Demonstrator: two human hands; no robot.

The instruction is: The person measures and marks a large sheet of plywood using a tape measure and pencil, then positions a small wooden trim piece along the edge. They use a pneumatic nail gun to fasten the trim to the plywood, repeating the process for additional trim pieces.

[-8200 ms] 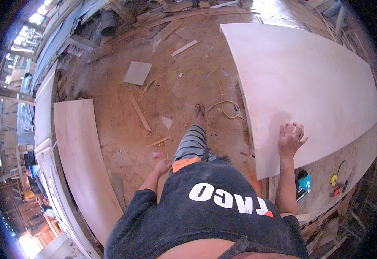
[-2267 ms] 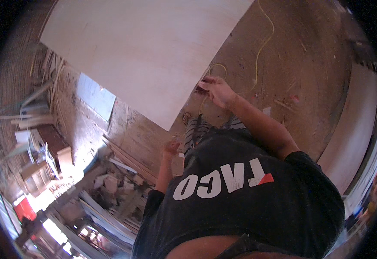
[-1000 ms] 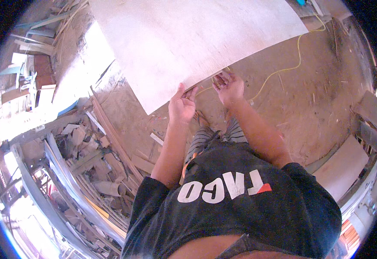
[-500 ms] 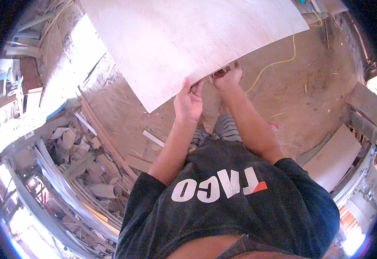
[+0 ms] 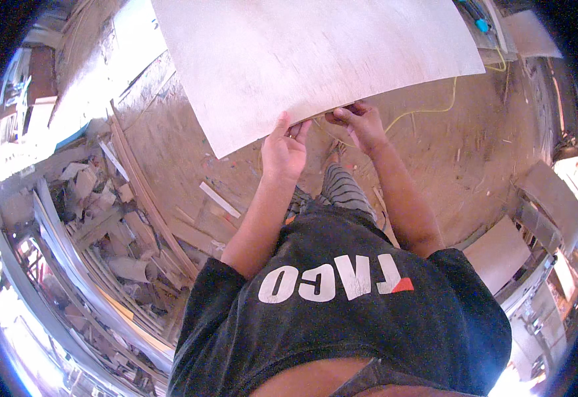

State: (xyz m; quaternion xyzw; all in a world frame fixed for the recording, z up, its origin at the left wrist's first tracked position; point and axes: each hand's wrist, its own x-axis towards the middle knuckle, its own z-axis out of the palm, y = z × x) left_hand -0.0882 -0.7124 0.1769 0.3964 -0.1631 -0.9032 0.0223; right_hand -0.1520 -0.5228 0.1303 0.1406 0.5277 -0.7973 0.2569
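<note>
A large pale sheet of plywood (image 5: 315,59) fills the upper middle, its near edge towards me. My left hand (image 5: 285,153) is closed on that edge near the left corner, thumb on the top face and fingers curled beneath. Just to the right, my right hand (image 5: 363,126) is bent round the same edge, its fingers partly hidden by the sheet. Its thumb and forefinger come together at the edge; whether anything small lies between them I cannot make out.
Wood offcuts (image 5: 97,192) and long strips (image 5: 137,185) are heaped at left. A yellow cord (image 5: 428,111) curves across the dirt floor at right. Boards (image 5: 499,255) lean at lower right. A turquoise object (image 5: 481,25) lies beyond the sheet's right corner.
My right hand has turned and shifted slightly right, showing its thumb and fingers more. The sheet's left corner has moved a little left and up, its right corner down.
</note>
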